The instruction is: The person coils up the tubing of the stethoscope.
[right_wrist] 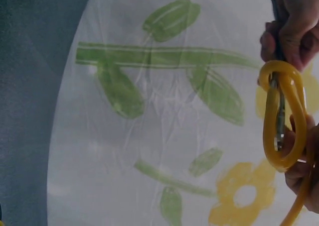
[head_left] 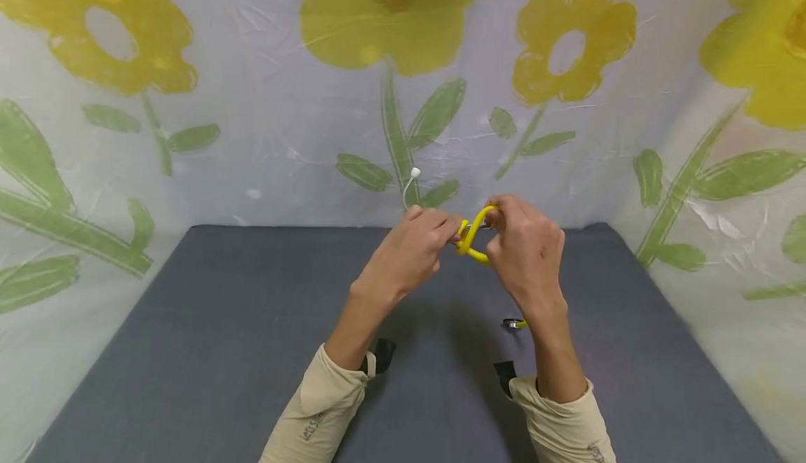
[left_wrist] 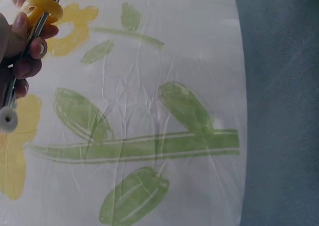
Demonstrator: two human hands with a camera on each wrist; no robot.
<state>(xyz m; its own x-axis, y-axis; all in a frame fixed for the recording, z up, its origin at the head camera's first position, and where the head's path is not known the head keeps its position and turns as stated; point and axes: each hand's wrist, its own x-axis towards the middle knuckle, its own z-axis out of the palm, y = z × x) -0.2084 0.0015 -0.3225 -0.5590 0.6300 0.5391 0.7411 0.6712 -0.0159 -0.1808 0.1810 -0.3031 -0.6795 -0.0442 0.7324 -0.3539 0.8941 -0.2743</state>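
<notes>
Both hands hold a stethoscope with yellow tubing (right_wrist: pixel 269 136), raised above the table. My left hand (head_left: pixel 409 253) grips its metal ear tubes (left_wrist: pixel 33 37), and a white ear tip (head_left: pixel 415 172) sticks out beyond that hand. In the right wrist view the tubing is looped round the metal tubes, whose ends show inside the loop. With its fingertips, my right hand (head_left: pixel 527 250) pinches the yellow loop on the other side. The round metal chest piece (head_left: pixel 511 323) appears lower down, beside the right forearm. Fingers hide part of the loop.
A dark grey table (head_left: pixel 220 337) spreads below the hands. Behind and at both sides hangs a pale sheet (head_left: pixel 277 141) printed with yellow flowers and green leaves. Black straps (head_left: pixel 385 357) show at the cuffs of the beige sleeves.
</notes>
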